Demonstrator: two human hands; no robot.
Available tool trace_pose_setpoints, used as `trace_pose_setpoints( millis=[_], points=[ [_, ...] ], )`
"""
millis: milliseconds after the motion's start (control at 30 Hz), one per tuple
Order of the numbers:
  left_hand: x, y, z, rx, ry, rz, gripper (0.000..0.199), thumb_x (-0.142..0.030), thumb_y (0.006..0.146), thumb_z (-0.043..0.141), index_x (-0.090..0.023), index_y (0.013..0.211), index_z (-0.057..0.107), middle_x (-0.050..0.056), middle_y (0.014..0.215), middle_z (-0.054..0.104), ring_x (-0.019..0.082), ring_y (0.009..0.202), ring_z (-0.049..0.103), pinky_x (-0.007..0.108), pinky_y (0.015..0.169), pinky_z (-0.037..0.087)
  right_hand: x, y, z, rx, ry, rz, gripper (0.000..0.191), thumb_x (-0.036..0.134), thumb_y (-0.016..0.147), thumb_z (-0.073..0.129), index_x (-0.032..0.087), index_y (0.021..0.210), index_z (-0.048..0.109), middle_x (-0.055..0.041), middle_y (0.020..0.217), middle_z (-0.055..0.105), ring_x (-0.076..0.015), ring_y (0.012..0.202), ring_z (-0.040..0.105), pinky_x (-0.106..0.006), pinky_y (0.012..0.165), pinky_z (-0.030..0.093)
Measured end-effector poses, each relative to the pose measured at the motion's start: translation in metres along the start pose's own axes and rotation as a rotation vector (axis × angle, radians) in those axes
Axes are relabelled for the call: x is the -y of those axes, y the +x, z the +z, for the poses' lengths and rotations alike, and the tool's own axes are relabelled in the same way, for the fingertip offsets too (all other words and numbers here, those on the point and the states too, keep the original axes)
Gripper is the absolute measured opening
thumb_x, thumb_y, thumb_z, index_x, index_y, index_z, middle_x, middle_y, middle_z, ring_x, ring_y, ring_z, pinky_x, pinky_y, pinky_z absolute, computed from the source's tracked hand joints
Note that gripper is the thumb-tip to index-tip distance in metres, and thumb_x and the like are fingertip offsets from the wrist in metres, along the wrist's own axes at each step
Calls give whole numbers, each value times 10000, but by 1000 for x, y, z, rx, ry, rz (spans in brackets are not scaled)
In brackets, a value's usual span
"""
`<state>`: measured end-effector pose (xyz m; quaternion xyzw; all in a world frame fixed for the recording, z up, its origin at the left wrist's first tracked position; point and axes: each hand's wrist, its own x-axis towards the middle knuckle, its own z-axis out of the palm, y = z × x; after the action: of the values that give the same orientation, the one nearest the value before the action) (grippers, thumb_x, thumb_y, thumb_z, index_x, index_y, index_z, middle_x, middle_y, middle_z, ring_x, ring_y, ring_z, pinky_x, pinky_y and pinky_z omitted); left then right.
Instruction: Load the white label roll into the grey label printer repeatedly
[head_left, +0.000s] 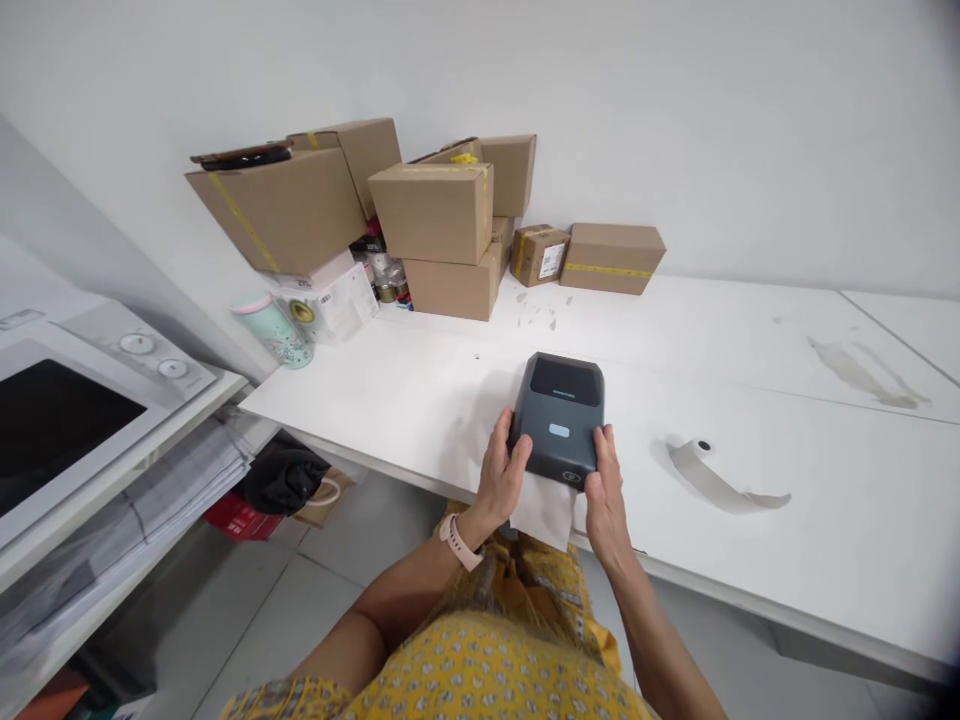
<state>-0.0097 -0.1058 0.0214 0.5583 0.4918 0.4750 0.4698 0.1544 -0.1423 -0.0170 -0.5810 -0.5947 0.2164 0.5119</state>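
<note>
A dark grey label printer (558, 425) is held at the table's front edge, with a pale button on its top and a darker window behind that. My left hand (501, 475) grips its left side, thumb toward the front corner. On the opposite side my right hand (606, 500) is closed on the right front corner. White paper (544, 512) hangs from below the printer's front, between my hands. To the right a small paper roll (703, 450) stands on the table, its loose end curling out. Whether the printer touches the tabletop, I cannot tell.
Cardboard boxes (454, 290) are stacked at the back left of the white table (750, 370), with smaller boxes (611, 258) along the wall. A mint tumbler (276, 332) stands near the left edge. A microwave (90, 385) sits on a shelf at far left.
</note>
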Motion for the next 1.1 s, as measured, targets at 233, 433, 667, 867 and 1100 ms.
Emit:
trace_pose_setpoints(
  millis=[233, 433, 667, 867, 1100],
  points=[
    [-1, -2, 4, -35, -53, 26, 599, -520, 975, 432, -224, 1483, 317, 119, 1594, 332, 231, 1475, 321, 410, 1209, 301, 5, 0, 2, 10, 82, 57, 642, 602, 982, 259, 376, 1574, 157, 12, 1679, 63, -279, 1543, 64, -592, 1231, 83],
    [-21, 14, -3, 0, -120, 98, 458, -459, 976, 451, -251, 1379, 386, 108, 1521, 448, 230, 1400, 444, 398, 1126, 416, 24, 25, -9, -38, 96, 11, 651, 627, 970, 264, 376, 1567, 198, 21, 1661, 171, -302, 1527, 146, -589, 1217, 145],
    [-31, 92, -11, -46, -43, 187, 327, -314, 930, 474, -187, 1221, 553, 115, 1325, 628, 220, 1269, 567, 384, 1056, 454, 72, 148, -28, -256, -217, -352, 572, 541, 999, 267, 266, 1487, 381, -110, 1522, 433, -306, 1333, 487, -562, 1121, 337],
    [16, 110, 5, 61, 200, 25, 526, -146, 760, 592, -190, 1282, 545, 114, 1355, 604, 257, 1275, 548, 377, 1041, 446, 76, 242, -31, -336, -287, -291, 621, 563, 995, 297, 169, 1464, 395, -146, 1364, 573, -281, 1273, 538, -463, 1049, 423],
    [29, 110, 7, 86, 182, -34, 692, -54, 710, 554, -193, 1381, 465, 122, 1367, 606, 265, 1237, 583, 381, 1018, 463, 64, 249, -39, -335, -373, -362, 711, 553, 958, 397, 88, 1494, 366, -196, 1548, 360, -347, 1444, 327, -497, 1153, 297]
  ],
)
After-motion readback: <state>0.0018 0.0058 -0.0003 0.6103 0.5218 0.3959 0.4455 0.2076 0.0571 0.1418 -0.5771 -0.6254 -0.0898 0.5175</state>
